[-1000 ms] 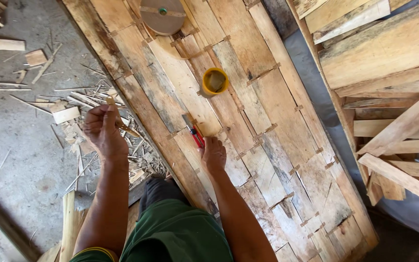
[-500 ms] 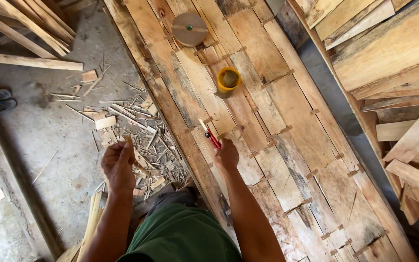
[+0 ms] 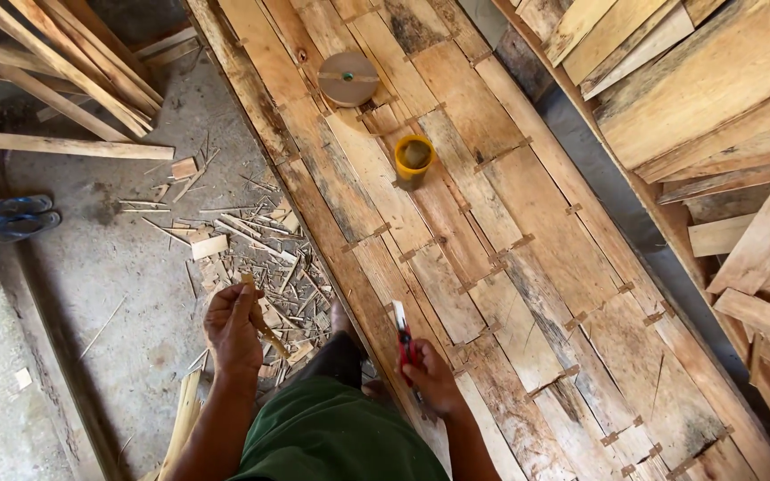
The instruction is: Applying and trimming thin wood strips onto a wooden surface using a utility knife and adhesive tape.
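The left hand (image 3: 232, 331), closed on a thin wooden sliver (image 3: 263, 322), has dropped toward seven o'clock off the plank panel (image 3: 528, 205), while the right hand (image 3: 431, 376) stays clamped on a red-handled knife (image 3: 404, 337).

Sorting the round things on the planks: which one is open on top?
The yellow cup, nearer the right hand; the brown disc beyond it is flat and closed.

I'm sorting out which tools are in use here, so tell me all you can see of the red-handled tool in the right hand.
The red-handled tool is slim and short, with a red grip and a pale, flat tip that points up and away from the person. The right hand wraps its lower end, so that part is hidden. It is held over the wooden panel near the panel's left edge. Whether the tip touches the wood cannot be told.
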